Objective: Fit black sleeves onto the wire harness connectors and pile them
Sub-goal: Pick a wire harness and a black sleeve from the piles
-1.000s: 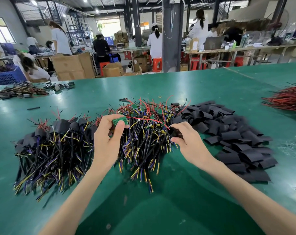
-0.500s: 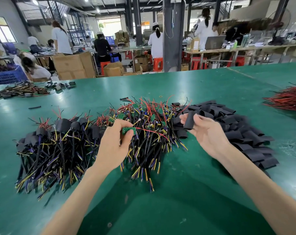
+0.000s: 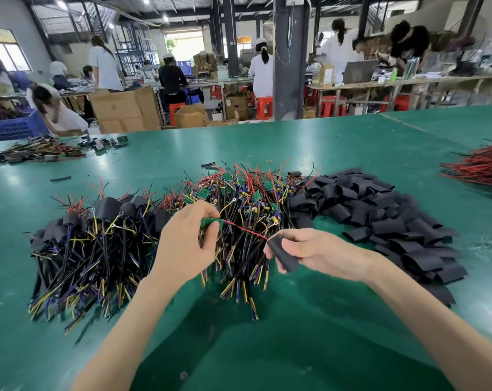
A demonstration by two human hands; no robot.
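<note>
My left hand (image 3: 187,244) pinches a small green circuit board (image 3: 211,222) of one wire harness, lifted above the middle pile of bare harnesses (image 3: 247,210). A red wire (image 3: 245,229) runs from that board to the mouth of a black sleeve (image 3: 283,253), which my right hand (image 3: 312,253) grips. To the left lies a pile of harnesses with black sleeves fitted (image 3: 84,241). To the right is a heap of loose black sleeves (image 3: 388,221).
The green table (image 3: 267,348) carries a bundle of red wires (image 3: 476,167) at the right edge and more harnesses (image 3: 36,150) at the far left near a blue crate (image 3: 13,127). Several people work at benches beyond the table.
My right hand took a black sleeve from the heap and brought it down and left to the red wire's end. My left hand lowered the green board slightly.
</note>
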